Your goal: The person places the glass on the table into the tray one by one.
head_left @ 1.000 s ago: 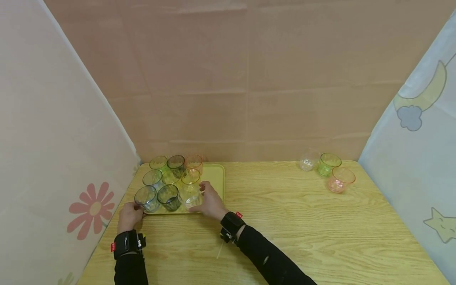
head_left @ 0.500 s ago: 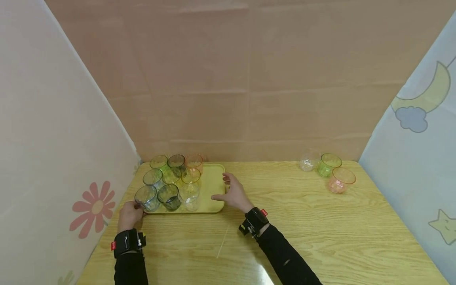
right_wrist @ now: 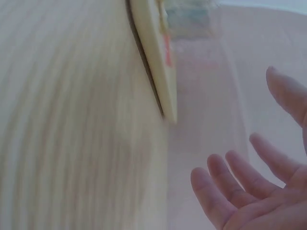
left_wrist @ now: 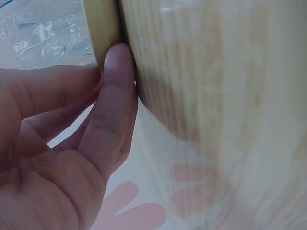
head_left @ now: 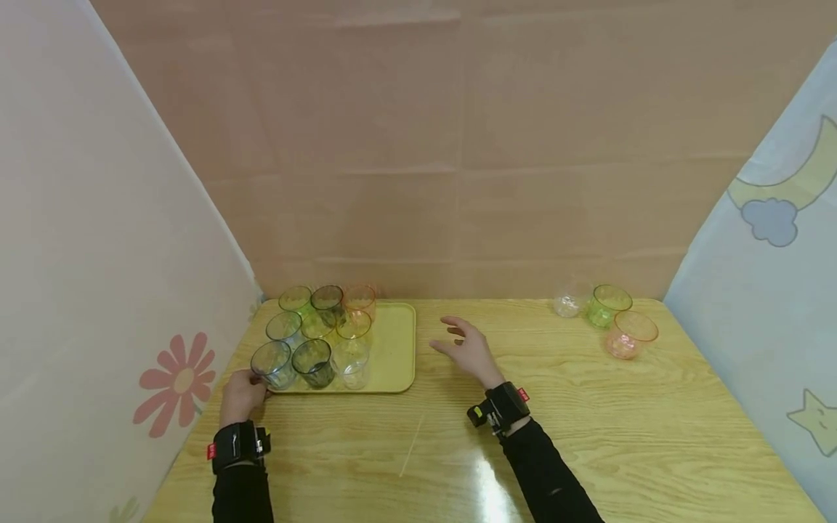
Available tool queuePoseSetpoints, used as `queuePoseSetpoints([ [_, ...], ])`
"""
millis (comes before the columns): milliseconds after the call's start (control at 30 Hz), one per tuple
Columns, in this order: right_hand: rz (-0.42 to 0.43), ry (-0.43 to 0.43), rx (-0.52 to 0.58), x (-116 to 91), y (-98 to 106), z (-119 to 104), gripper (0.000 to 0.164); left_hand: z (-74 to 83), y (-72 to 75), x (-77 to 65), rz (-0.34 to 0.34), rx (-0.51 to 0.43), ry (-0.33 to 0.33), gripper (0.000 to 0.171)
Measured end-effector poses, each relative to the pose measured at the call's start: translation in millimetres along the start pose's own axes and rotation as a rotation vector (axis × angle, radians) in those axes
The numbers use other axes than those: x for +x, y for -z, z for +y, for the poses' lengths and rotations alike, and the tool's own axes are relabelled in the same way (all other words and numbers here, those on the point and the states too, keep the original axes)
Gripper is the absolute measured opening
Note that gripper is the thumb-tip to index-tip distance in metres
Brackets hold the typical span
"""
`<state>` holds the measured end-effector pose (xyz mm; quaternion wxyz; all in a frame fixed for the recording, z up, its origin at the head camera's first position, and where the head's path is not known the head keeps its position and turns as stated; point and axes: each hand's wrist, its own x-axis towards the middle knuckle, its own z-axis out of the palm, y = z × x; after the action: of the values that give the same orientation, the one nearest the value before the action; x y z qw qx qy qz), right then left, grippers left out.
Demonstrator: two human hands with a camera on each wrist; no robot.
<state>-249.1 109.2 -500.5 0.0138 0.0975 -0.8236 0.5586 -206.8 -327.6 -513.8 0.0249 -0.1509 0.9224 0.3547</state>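
Note:
A yellow tray [head_left: 395,349] lies at the table's left rear, with several tinted glasses in rows on its left and middle part. My left hand [head_left: 242,399] pinches the tray's near left corner; in the left wrist view the thumb and a finger [left_wrist: 112,96] meet at its rim. Beside that hand stands a blue-tinted glass [head_left: 273,367], then a dark grey glass [head_left: 314,365] and a clear glass [head_left: 353,367]. To the right of the tray, apart from it, my right hand [head_left: 469,352] hovers with spread fingers, holding nothing.
At the table's right rear stand a clear glass [head_left: 567,303], a green glass [head_left: 608,306] and a pink glass [head_left: 629,335]. A brown paper wall [head_left: 458,160] rises behind the table [head_left: 556,414], with patterned panels at both sides.
My right hand has let go of the clear glass in the tray's front row and moved right, past the tray's edge. The left hand stays at the tray's corner.

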Motion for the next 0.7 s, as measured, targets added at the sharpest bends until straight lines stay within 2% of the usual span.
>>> queuePoseSetpoints([
  [167,0.102,-0.014,0.039,-4.8,29.6,6.4,0.054,-2.9,-1.7,1.7,0.008,0.002,-0.011,0.028],
  [333,0.222,-0.030,0.080,-11.5,57.2,22.2,0.049,-4.2,-2.0,0.9,0.013,0.003,-0.033,0.028],
  [500,0.340,-0.042,0.111,-17.0,78.2,31.9,0.048,-2.9,-0.7,0.2,0.015,0.009,-0.021,0.027],
  [700,0.553,-0.035,0.091,-23.1,108.5,30.9,0.042,-3.2,-1.9,1.4,0.013,0.017,-0.010,0.025],
])
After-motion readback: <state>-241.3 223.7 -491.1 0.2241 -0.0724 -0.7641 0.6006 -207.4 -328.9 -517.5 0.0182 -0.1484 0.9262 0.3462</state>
